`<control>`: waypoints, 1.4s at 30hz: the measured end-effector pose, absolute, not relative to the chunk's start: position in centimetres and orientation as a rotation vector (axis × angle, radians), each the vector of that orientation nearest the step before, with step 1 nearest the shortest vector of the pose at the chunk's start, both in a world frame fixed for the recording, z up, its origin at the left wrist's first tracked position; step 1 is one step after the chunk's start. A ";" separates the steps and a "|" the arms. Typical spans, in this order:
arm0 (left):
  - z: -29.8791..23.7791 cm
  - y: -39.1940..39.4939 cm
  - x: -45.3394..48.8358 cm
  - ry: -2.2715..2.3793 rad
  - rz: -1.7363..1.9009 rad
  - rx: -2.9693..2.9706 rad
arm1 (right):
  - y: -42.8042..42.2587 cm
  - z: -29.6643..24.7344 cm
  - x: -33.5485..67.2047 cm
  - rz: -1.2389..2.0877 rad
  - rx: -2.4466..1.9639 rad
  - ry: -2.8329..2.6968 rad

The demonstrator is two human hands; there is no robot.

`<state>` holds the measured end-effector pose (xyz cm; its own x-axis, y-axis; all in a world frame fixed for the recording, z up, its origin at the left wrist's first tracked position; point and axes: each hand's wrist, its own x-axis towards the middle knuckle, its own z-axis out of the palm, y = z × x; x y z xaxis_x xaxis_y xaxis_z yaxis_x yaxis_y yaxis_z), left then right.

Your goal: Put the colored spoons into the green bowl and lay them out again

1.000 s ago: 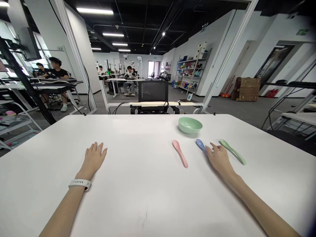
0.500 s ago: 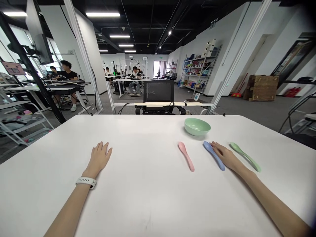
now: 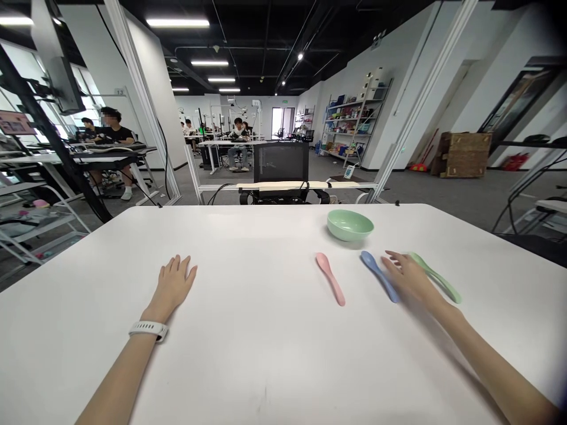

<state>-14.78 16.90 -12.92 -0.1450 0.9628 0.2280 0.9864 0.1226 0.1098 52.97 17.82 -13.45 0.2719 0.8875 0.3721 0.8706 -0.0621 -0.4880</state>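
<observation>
On the white table (image 3: 266, 354) lie three plastic spoons side by side: a pink spoon (image 3: 330, 278), a blue spoon (image 3: 377, 274) and a green spoon (image 3: 436, 277). Just behind them stands a light green bowl (image 3: 349, 225). My right hand (image 3: 410, 279) hovers low between the blue and green spoons, fingers stretched forward and slightly blurred, holding nothing. My left hand (image 3: 173, 284) rests flat on the table at the left, fingers spread, with a white watch (image 3: 147, 329) on the wrist.
Beyond the table's far edge stand a black monitor (image 3: 280, 162) on a cart and a metal frame (image 3: 146, 118). Other people sit at desks (image 3: 106, 150) at the back left. Shelves (image 3: 349, 127) line the far right wall.
My right hand has lifted off the blue spoon and drifted right toward the green spoon. The blue spoon now lies fully uncovered. My left hand has stayed put.
</observation>
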 end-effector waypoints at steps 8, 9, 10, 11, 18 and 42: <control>-12.9 16.9 -14.6 -2.299 -0.332 -1.953 | 14.7 -13.2 49.3 0.205 -2.072 -1.672; -12.9 16.9 -14.6 -2.299 -0.329 -1.955 | 14.5 -13.0 49.1 0.211 -2.061 -1.676; -12.9 16.9 -14.6 -2.300 -0.325 -1.956 | 14.4 -12.8 49.1 0.205 -2.048 -1.668; -12.9 16.9 -14.6 -2.302 -0.323 -1.956 | 14.2 -12.6 49.1 0.192 -2.033 -1.656; -13.1 16.7 -14.7 -2.264 -0.343 -1.962 | 15.5 -8.1 51.0 0.000 -1.926 -1.654; -13.9 17.0 -14.5 -2.261 -0.337 -1.919 | 27.3 -1.7 46.6 -0.214 -2.246 -1.949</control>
